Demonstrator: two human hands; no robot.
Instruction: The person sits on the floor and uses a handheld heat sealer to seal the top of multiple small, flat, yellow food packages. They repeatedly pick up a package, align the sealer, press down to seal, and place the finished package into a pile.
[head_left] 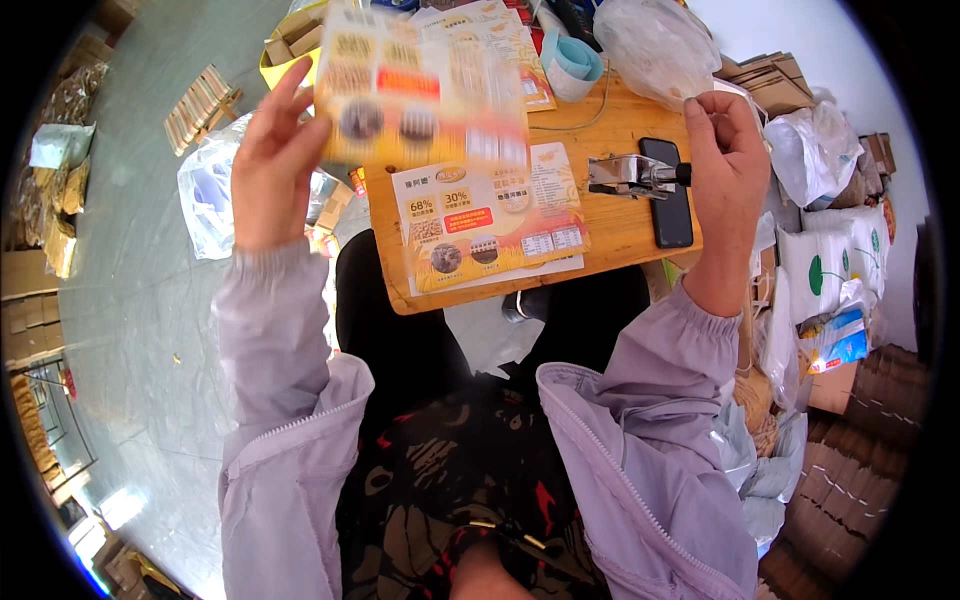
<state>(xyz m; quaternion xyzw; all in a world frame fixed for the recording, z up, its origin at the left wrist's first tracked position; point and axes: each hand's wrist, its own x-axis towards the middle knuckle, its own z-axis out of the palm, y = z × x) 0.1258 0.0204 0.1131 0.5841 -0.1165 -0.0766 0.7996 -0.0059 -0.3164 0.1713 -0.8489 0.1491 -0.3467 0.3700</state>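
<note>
My left hand (274, 170) holds a blurred printed yellow-and-white sheet (420, 95) raised over the table's back left. Below it, similar printed sheets (505, 225) lie stacked on the wooden table (400, 292). My right hand (728, 150) is raised at the table's right, fingers curled beside a clear plastic bag (650, 45); whether they hold anything is unclear. Left of that hand sit a metal hand tool (620, 172) with a black handle and a black phone (665, 215), partly under the tool.
Behind are more sheets (535, 85), a light-blue roll (570, 65) and a yellow container (275, 65). White sacks (830, 260) and stacked flat cardboard (840, 460) crowd the right. A small wooden stool (200, 105) stands on the floor at the left.
</note>
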